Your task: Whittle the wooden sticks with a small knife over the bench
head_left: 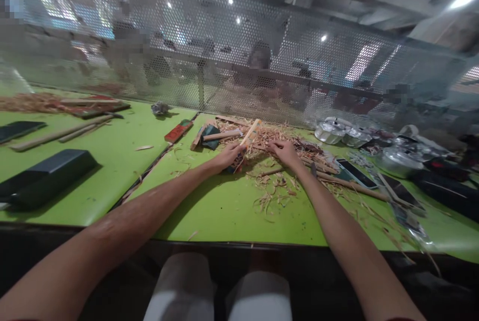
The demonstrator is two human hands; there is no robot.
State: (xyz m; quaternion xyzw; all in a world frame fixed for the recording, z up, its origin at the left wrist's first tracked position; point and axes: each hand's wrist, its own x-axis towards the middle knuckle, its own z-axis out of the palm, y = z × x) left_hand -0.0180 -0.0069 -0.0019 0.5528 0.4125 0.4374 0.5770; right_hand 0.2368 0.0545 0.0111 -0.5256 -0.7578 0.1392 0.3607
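Note:
My left hand [227, 157] is closed round the lower end of a flat yellow strip [251, 132] with small coloured marks, which leans up and away. A dark blue piece with orange marks [238, 162] shows just under this hand. My right hand [285, 153] has its fingers bent together at the edge of a heap of curled wood shavings [279, 135]; whatever is between the fingertips is hidden. Behind my left hand, a pale wooden stick [221, 135] lies across a dark green block [210, 137].
A red and green block [178, 131] lies left of the heap. Beyond it are a dark box [48, 176] and long sticks [63, 133]. On the right are a phone [357, 173], a wooden rod [352, 187] and a metal kettle [400, 159]. A perforated screen [224, 76] borders the green table [232, 211].

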